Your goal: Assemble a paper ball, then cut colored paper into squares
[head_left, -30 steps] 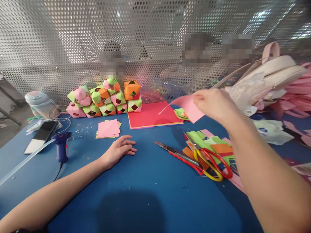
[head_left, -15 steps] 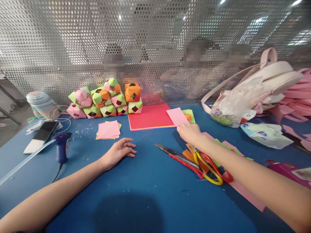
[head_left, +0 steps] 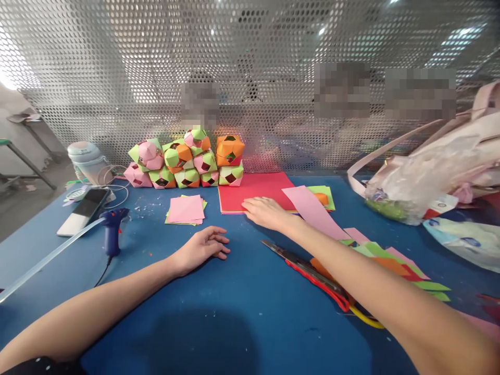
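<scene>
Pink paper strip [head_left: 314, 211] was down: half a second earlier its upper end stood at the right hand's fingertips, and it now lay slantwise, upper end over the right side of the red paper stack [head_left: 265, 187], lower end near the loose paper scraps [head_left: 385, 265]. Just beside its upper end sat the green paper [head_left: 330, 197] with an orange piece on it. Right hand [head_left: 267, 212] had let go of the strip and shifted left, onto the front edge of the red stack, palm down, fingers extended close together. Whether those fingers pinched a sheet or merely rested there could not be told. Judged from this, handling of the strip was finished for the moment and the red stack was the thing under the right hand. Left hand [head_left: 201, 247] showed no change: resting on the blue table [head_left: 234, 317], fingers loosely curled and slightly apart, nothing held, near the small pile of pink squares [head_left: 186, 209]. Cutter [head_left: 297, 261] lay untouched below the right forearm, which now hid most of the scissors; only part of a yellow handle [head_left: 365, 316] showed. Folded paper balls [head_left: 183, 155] stood unaltered, stacked against the perforated screen [head_left: 273, 140].
</scene>
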Demonstrator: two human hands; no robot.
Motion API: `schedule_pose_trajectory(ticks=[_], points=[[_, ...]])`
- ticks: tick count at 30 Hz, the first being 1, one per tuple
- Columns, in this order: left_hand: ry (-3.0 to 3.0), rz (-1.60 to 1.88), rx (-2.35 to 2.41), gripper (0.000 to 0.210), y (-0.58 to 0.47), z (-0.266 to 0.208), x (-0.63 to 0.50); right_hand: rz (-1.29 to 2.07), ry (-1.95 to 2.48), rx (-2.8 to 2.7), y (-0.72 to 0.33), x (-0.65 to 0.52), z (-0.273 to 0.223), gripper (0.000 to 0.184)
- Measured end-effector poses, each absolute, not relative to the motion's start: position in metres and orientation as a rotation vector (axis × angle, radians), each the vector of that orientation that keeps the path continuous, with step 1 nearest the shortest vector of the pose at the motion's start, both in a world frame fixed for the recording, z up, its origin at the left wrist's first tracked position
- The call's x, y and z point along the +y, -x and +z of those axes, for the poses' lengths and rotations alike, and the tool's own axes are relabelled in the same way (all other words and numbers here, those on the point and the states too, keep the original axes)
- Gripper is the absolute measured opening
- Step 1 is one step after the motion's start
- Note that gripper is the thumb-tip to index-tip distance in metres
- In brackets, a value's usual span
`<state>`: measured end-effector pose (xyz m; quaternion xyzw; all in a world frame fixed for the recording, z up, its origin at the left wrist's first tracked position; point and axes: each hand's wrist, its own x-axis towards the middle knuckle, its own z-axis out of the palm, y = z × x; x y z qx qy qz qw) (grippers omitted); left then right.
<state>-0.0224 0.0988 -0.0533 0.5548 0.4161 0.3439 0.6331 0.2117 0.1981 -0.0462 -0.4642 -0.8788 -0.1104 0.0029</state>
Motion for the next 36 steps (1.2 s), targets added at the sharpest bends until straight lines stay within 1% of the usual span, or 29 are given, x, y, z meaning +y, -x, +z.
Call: schedule_pose_trajectory(ticks=[4, 8, 13, 17, 21, 24, 30, 36], points=[[-1.41, 0.768, 0.96, 0.033, 0.024, -0.048, 0.106, -0.344, 1.423, -2.734, -0.223, 0.201, -0.048, 0.033], [-2.177, 0.697, 1.186, 0.028, 0.027, -0.03, 0.137, -0.364, 1.364, -2.701, -0.229, 0.204, -0.052, 0.029], [-2.356, 0.725, 1.292, 0.029, 0.024, -0.021, 0.199, -0.422, 1.246, -2.656, -0.229, 0.211, -0.057, 0.022], [-2.454, 0.679, 1.163, 0.022, 0.017, -0.028, 0.231, -0.471, 1.193, -2.603, -0.235, 0.216, -0.059, 0.019], [-2.498, 0.687, 1.064, 0.022, 0.009, -0.034, 0.241, -0.539, 1.161, -2.52, -0.24, 0.218, -0.059, 0.018], [-2.474, 0.785, 1.116, 0.013, 0.0, -0.041, 0.244, -0.612, 1.118, -2.467, -0.237, 0.214, -0.058, 0.018], [-2.273, 0.943, 1.285, 0.015, -0.011, -0.059, 0.248, -0.725, 0.89, -2.563, -0.222, 0.2, -0.06, 0.031], [-2.097, 0.999, 1.295, 0.018, -0.01, -0.058, 0.241, -0.757, 0.811, -2.587, -0.218, 0.205, -0.064, 0.03]])
